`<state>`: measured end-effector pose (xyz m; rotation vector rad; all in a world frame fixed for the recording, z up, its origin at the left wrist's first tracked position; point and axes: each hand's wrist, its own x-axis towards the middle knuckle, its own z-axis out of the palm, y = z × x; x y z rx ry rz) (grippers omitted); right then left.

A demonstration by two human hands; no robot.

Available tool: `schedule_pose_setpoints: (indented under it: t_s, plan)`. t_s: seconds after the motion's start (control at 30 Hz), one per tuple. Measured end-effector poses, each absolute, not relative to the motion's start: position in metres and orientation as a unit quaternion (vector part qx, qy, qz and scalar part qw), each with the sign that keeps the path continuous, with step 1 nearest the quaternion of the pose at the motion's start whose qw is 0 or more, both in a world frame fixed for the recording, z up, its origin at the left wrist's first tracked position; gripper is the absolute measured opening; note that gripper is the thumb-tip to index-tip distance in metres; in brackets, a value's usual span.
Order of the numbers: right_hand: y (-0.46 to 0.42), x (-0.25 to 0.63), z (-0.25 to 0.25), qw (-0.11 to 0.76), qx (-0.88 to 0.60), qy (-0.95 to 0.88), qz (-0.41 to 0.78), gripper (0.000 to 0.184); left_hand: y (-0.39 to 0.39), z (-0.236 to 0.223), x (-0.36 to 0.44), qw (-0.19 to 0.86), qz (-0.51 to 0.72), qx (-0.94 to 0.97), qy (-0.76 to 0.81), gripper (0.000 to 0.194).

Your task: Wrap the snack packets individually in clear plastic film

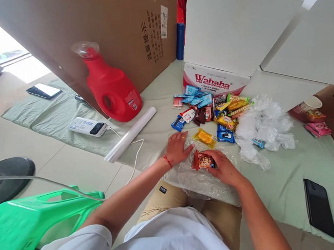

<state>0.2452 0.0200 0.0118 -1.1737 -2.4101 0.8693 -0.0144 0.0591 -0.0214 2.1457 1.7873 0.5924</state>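
Observation:
A sheet of clear plastic film (188, 176) lies spread at the table's front edge. On it rests a red-brown cookie packet (203, 161) with a chocolate chip cookie printed on it. The thumb and fingers of my right hand (224, 168) grip this packet at its right side. My left hand (178, 147) lies flat with fingers stretched out on the film's left part, its thumb near the packet and holding nothing. Just beyond the film's middle sits a yellow snack packet (205, 138). A blue packet (225, 135) is to its right.
Behind are piled blue sachets (199, 96), other snacks and clear plastic-wrapped bundles (267, 125). A film roll (131, 133), red jug (114, 90) and white power bank (87, 127) stand left. A black phone (319, 206) lies right; a green stool (32, 214) is lower left.

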Motion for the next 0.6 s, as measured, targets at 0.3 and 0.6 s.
schedule_pose_setpoints:
  t_s: [0.3,0.6]
  plan:
    - [0.014,0.235,0.015,0.080,-0.436,-0.883,0.157,0.062,0.091,-0.010,0.008,0.211,0.149,0.773,0.579,0.035]
    - [0.000,0.260,0.007,0.110,-0.405,-0.897,0.139,0.068,0.088,-0.005,-0.013,0.253,0.194,0.737,0.595,0.037]
